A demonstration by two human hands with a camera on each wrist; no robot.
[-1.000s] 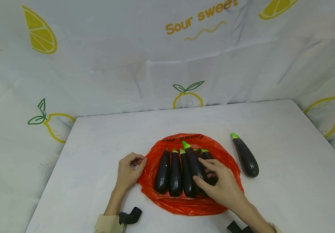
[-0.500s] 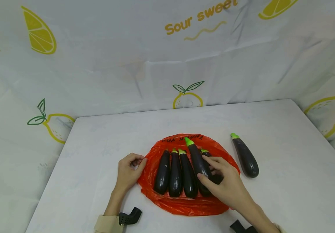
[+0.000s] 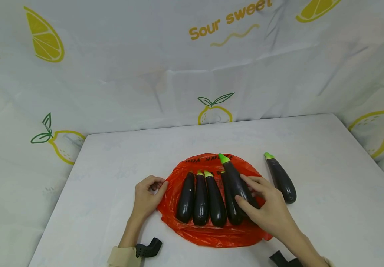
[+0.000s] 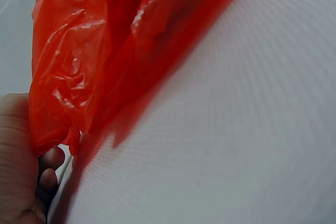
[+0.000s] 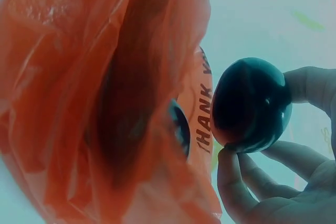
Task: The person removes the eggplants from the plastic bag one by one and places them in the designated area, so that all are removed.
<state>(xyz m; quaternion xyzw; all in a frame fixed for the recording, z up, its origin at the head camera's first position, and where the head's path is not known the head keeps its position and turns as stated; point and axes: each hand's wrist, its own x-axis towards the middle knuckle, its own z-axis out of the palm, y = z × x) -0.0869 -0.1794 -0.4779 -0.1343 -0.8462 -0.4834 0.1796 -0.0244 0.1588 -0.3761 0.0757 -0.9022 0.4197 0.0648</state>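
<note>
My left hand (image 3: 146,196) pinches the left edge of a red plastic bag (image 3: 208,237) printed "THANK YOU"; in the left wrist view, the bag's crumpled film (image 4: 73,77) runs into the fingers. My right hand (image 3: 270,209) grips a dark eggplant (image 3: 235,180) with a green cap, thumb on one side and fingers on the other. This eggplant is held tilted above the right part of the bag. From the right wrist I see its rounded end (image 5: 252,106) outside the bag's film. Several other eggplants (image 3: 200,200) lie side by side in the open bag.
A loose eggplant (image 3: 280,178) lies on the white table (image 3: 338,207) right of the bag, close to my right hand. A white curtain (image 3: 128,66) with lemon prints hangs behind the table.
My right hand has moved right with the gripped eggplant, whose green cap now stands farther right and back. More of the eggplants beneath is uncovered. The left hand stays at the bag's edge.
</note>
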